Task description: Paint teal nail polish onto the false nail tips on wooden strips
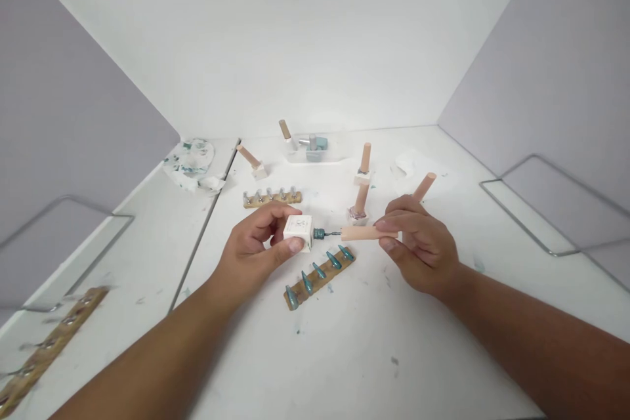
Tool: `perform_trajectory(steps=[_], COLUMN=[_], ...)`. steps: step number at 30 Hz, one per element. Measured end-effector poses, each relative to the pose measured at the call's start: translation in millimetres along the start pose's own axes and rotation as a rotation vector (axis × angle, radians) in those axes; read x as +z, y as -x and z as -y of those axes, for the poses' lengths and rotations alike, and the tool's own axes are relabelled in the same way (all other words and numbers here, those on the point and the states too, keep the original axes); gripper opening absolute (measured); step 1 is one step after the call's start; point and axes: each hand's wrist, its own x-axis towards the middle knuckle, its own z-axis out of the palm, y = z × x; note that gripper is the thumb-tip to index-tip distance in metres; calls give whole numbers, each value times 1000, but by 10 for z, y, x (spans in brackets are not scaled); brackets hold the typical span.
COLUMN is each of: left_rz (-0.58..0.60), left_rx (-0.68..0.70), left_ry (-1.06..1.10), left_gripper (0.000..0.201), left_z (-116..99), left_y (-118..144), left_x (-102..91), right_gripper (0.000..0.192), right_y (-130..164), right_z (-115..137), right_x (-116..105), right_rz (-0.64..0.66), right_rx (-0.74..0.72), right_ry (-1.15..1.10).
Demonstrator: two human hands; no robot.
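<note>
My left hand (263, 243) grips a white square nail polish bottle (298, 228), tipped on its side with its teal-smeared neck (319, 234) facing right. Between thumb and fingers of my right hand (418, 243) is the long peach brush cap (361, 233). Its thin brush (333, 233) reaches toward the neck; whether the tip is inside the opening I cannot tell. Just below lies a wooden strip (322, 282) bearing several glossy teal false nails (319, 270), set at a slant on the white table.
More peach-capped bottles stand around: one at back left (258, 171), others (363, 176) behind my hands. A second nail strip (272, 199) lies behind my left hand, another strip (54, 348) at lower left. Behind are a clear tray (317, 156) and stained tissue (191, 161); wire frames (551, 254) flank the table.
</note>
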Motion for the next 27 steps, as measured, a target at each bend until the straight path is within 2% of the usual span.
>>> perform_trajectory(steps=[7,12,15,20,27], left_rz=[-21,-17,-29,5,32], left_rx=[4,9,85,272,294], left_ry=[-24,12,0,-68,-40], left_gripper=[29,29,28,30,32], left_z=[2,-76,-134,-217,-220], left_y=[16,10,25,75,86], left_x=[-2,48,95,158,174], right_gripper=[33,38,40,42,43], right_y=[-25,-30,-28,-25,15], right_z=[83,168,253,358,358], right_x=[0,27,32,21,-12], right_rz=[4,14,15,109,70], right_rx=[-2,9,51,45,174], right_ry=[-23,-53,-81,-219,-323])
